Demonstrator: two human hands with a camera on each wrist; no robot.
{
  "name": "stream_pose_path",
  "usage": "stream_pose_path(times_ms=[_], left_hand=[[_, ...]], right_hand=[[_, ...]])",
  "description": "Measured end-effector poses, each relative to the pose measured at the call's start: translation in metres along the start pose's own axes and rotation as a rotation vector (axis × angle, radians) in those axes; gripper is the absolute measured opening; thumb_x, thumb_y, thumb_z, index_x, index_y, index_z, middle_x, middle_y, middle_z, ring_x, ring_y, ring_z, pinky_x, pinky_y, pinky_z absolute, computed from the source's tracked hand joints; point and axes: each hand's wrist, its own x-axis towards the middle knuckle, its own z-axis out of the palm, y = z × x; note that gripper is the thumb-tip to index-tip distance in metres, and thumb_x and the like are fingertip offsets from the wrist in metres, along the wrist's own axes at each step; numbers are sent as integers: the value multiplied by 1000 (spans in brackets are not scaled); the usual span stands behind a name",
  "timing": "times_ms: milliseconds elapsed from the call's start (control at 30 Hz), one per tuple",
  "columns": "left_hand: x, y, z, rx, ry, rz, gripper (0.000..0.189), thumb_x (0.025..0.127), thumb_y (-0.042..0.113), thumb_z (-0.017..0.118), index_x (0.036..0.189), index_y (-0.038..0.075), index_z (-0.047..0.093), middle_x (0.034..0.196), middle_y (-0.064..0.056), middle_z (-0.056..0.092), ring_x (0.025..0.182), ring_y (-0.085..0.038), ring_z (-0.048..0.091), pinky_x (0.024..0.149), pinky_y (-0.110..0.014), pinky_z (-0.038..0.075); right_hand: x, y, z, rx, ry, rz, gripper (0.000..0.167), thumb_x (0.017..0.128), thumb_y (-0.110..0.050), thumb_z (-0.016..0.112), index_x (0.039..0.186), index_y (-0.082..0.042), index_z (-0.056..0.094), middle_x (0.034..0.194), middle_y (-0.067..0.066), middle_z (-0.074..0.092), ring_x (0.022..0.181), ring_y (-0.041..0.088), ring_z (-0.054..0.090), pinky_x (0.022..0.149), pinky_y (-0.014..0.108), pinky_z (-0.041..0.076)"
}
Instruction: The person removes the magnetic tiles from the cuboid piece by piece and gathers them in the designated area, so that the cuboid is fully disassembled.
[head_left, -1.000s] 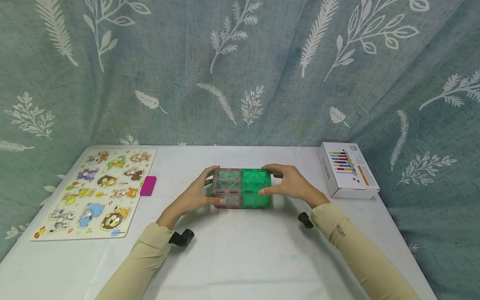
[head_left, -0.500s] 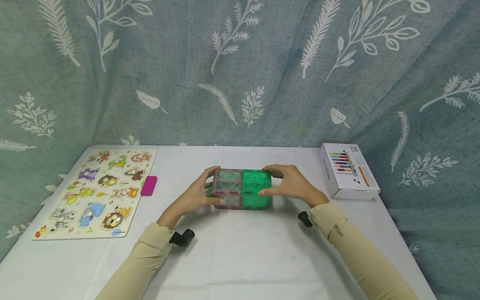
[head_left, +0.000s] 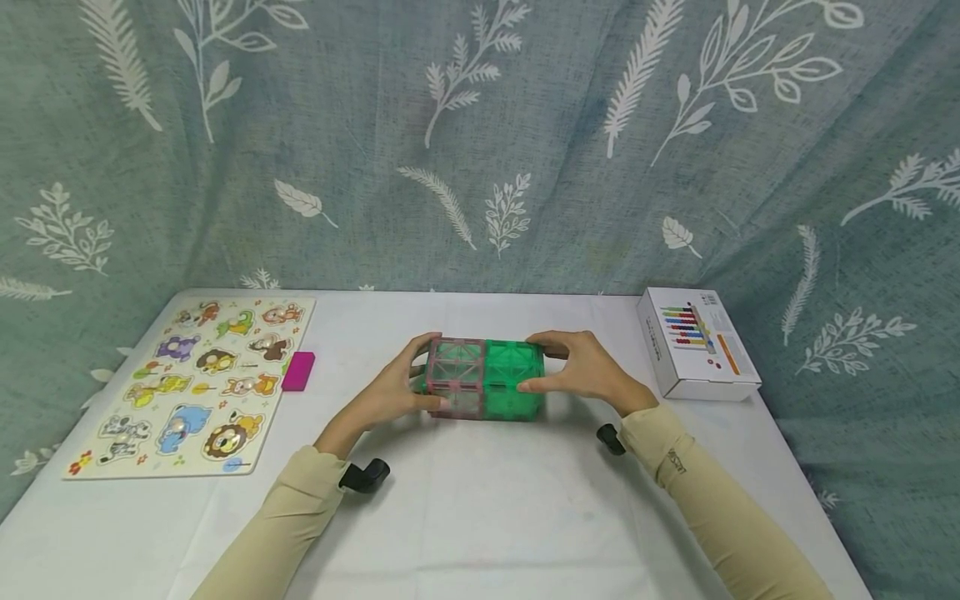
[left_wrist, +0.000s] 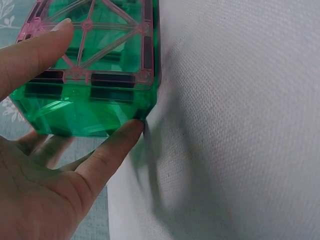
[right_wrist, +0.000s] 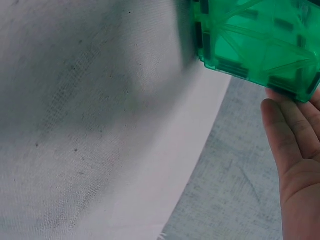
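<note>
A see-through box built of magnetic tiles (head_left: 513, 379), pink-framed on its left half and green on its right, lies crosswise between both hands. My left hand (head_left: 390, 385) holds the pink end, thumb on the near side and fingers round the far side. In the left wrist view, the thumb presses a pink tile (left_wrist: 112, 35) and a fingertip touches the lower edge of the green end face. My right hand (head_left: 588, 371) grips the green end, thumb on its near face, forefinger at the far top edge. Its thumb is hidden in the right wrist view.
An animal peg puzzle board (head_left: 258, 350) lies at the left on the white-covered table (head_left: 480, 517), with a magenta block (head_left: 298, 372) by its right edge. A white box with an abacus picture (head_left: 697, 343) stands at the back right. A patterned curtain (head_left: 360, 208) hangs behind.
Almost nothing differs. The whole head view has shifted slightly, while both hands keep the same hold on the magnetic tile box.
</note>
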Motion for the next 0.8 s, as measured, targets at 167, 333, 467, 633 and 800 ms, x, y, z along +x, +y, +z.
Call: stream_pose_path(times_ms=[167,333,467,633,800], left_hand=[[0,1,0,6,2,5,105,81,11,83,160,25,15,168,-12,17,146,-55,30,111,-69,35],[0,0,0,7,5,10,105,81,10,83,160,24,15,168,-13,18,146,-54,31,111,-69,35],[0,-1,0,11,6,18,105,81,10,82,160,22,15,168,-14,18,146,-55,31,111,-69,35],[0,-3,0,13,11,24,105,80,11,83,160,23,16,167,-15,18,145,-55,31,111,-69,35],[0,-4,0,11,14,29,105,80,10,82,160,22,16,167,-15,18,146,-55,31,112,-70,33]], right_hand=[[0,0,-1,12,1,10,73,73,-49,87,135,-20,62,142,7,61,128,34,62,107,50,50],[0,0,-2,62,-3,31,67,78,-48,83,135,-19,63,142,7,61,129,35,60,109,52,48],[0,-1,-3,95,-13,28,64,84,-47,79,136,-15,62,142,9,60,131,35,59,110,51,46],[0,-4,-4,103,-10,47,56,88,-49,74,135,-20,63,142,6,61,130,31,60,108,46,48],[-1,-6,-5,108,-15,57,55,91,-54,67,136,-22,62,141,7,61,127,30,62,105,46,50]])
